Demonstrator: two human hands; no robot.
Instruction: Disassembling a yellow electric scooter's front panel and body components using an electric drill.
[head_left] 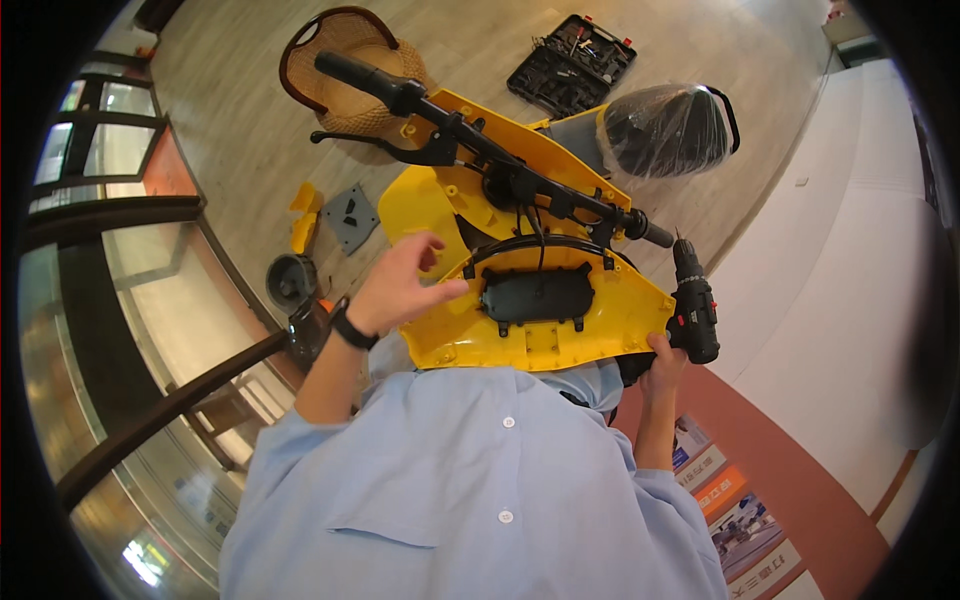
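My right hand (664, 368) is wrapped round the grip of a black cordless drill (698, 318), its bit pointing away from me. That hand is beside the right end of a yellow scooter front panel (625, 325), which lies against my front with its ribbed inner side showing. A black oblong housing (540, 296) is fixed in the panel's middle. My left hand (398, 285), with a black wristband, is open over the panel's left edge, fingers apart and nothing in them. I cannot tell whether its thumb touches the panel. Beyond runs the black handlebar (470, 135) with a brake lever.
A plastic-wrapped black seat (665, 130) is on the scooter's far end. On the floor are an open tool case (572, 65), a grey plate (350, 217), a yellow part (306, 215) and a dark tub (291, 280). A wicker chair (350, 75) stands at far left.
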